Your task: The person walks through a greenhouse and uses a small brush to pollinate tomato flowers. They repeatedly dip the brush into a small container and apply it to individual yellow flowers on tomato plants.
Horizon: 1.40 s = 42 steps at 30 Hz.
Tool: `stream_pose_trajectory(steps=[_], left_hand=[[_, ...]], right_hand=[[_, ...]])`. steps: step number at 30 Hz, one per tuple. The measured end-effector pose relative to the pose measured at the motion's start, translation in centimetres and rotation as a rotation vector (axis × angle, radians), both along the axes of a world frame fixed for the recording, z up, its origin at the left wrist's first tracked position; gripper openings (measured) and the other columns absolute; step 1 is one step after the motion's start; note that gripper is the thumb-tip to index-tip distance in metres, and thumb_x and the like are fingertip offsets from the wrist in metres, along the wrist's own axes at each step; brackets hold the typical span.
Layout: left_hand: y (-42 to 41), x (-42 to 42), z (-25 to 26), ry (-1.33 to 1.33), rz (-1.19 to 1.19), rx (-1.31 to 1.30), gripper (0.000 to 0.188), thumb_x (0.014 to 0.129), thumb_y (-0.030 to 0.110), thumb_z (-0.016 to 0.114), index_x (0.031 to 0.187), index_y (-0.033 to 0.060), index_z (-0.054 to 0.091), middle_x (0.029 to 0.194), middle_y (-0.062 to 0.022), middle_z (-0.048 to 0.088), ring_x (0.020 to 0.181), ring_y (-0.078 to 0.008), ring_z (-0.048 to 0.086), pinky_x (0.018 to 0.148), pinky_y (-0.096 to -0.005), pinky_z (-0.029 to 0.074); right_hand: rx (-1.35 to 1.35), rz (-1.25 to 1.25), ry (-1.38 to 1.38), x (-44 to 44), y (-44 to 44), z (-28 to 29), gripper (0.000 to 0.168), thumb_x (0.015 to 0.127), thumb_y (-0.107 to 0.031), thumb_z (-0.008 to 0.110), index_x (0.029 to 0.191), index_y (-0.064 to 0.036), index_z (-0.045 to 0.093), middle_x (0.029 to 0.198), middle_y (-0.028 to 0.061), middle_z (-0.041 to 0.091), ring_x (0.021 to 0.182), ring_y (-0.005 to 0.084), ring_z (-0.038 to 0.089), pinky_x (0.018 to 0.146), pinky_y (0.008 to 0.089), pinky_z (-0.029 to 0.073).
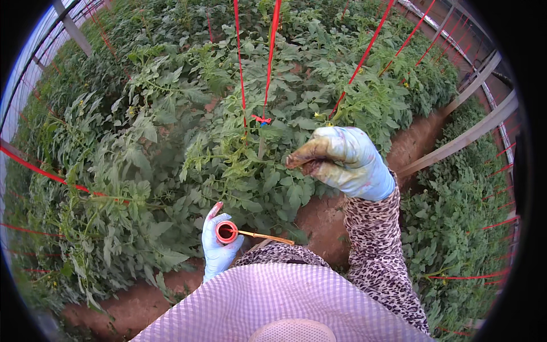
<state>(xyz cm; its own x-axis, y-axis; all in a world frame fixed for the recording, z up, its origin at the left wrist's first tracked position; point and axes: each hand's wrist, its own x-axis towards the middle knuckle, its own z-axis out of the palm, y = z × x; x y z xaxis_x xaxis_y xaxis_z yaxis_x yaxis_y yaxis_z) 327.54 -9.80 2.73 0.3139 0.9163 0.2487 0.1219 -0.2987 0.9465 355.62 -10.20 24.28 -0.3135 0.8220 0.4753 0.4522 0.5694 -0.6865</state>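
My left hand (219,252), in a pale blue glove, holds a small open-mouthed bottle (226,232) with a red rim and dark inside. A thin wooden stick (267,237) leans out of its mouth to the right. The left index finger points away from the bottle, its tip stained red. Over the tomato plants (239,162) is my right hand (342,164), gloved alike, thumb and fingers pinched together and stained brown and yellow. I see nothing between those fingertips. Just beyond this hand is a yellow flower (318,114).
Red strings (273,42) run up from the plants, one tied in a knot (261,120). Pale curved posts (466,132) stand at the right. Bare soil paths (324,226) pass between the rows. A checked hat brim (277,295) covers the bottom of the view.
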Motion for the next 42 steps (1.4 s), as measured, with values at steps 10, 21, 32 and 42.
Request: stream_pose_trajectory(steps=[10, 21, 32, 42], left_hand=[[-5.0, 11.6, 0.1, -0.186, -0.206, -0.466, 0.067, 0.053, 0.004, 0.083, 0.114, 0.0019, 0.055, 0.135, -0.0127, 0.045, 0.105, -0.0148, 0.054, 0.090, -0.0290, 0.044], [-7.7, 19.7, -2.0, 0.040, -0.233, -0.303, 0.048, 0.060, -0.006, 0.071, 0.106, 0.0035, 0.056, 0.127, -0.0165, 0.049, 0.118, -0.0267, 0.050, 0.095, -0.0334, 0.042], [-5.1, 22.9, -0.3, 0.249, -0.139, -0.076, 0.038, 0.063, 0.000, 0.072, 0.097, 0.0046, 0.058, 0.107, -0.0131, 0.058, 0.116, -0.0319, 0.052, 0.092, -0.0369, 0.044], [-2.7, 24.3, -2.1, 0.104, -0.143, -0.148, 0.049, 0.058, -0.009, 0.069, 0.104, 0.0039, 0.056, 0.125, -0.0139, 0.050, 0.116, -0.0224, 0.051, 0.092, -0.0302, 0.043]], right_hand=[[-0.512, -0.503, -0.558, 11.2, -14.7, -17.8, 0.038, 0.072, -0.021, 0.069, 0.105, -0.005, 0.059, 0.102, 0.0139, 0.059, 0.100, 0.0320, 0.057, 0.083, 0.0412, 0.047], [-0.179, 0.096, 0.082, 12.0, -10.9, -14.5, 0.034, 0.077, -0.020, 0.069, 0.110, -0.013, 0.062, 0.081, 0.0079, 0.059, 0.071, 0.0260, 0.060, 0.061, 0.0348, 0.049], [-0.542, -0.218, 0.583, 18.1, -12.6, -13.0, 0.030, 0.087, -0.023, 0.063, 0.101, 0.003, 0.063, 0.092, 0.0106, 0.065, 0.077, 0.0170, 0.062, 0.066, 0.0283, 0.050], [-0.415, -0.470, 1.319, 17.8, -10.0, -17.2, 0.011, 0.085, -0.006, 0.064, 0.091, -0.001, 0.057, 0.085, 0.0134, 0.065, 0.070, 0.0212, 0.066, 0.053, 0.0301, 0.056]])
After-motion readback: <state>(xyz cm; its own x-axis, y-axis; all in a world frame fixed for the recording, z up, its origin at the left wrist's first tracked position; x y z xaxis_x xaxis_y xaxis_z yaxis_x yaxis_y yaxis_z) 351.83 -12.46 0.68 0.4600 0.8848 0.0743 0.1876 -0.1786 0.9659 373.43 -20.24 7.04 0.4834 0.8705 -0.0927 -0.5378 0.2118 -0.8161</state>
